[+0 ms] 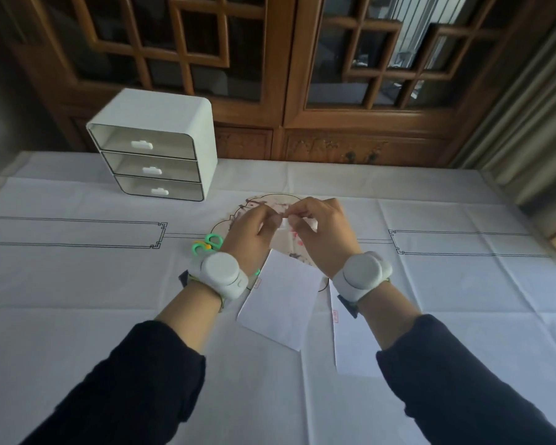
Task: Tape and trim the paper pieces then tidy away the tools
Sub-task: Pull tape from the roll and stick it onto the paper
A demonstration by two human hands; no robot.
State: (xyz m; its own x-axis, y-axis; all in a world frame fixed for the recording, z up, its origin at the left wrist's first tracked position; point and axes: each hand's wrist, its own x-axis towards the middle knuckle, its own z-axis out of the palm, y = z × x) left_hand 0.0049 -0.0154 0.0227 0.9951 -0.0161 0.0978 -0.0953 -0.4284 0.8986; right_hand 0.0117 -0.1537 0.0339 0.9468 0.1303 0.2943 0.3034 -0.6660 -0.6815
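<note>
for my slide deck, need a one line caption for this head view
Left hand and right hand pinch a small strip of clear tape above white paper sheets, green-handled scissors nearby.

Desk (430, 194) under white cloth with thin dark line pattern. White three-drawer organizer (154, 149) near far edge, left. Decorated round mat (289, 245) at centre. Green scissors (207, 244) just left of mat. Two white paper sheets (281, 303) toward near edge, one overlapping mat.
</note>
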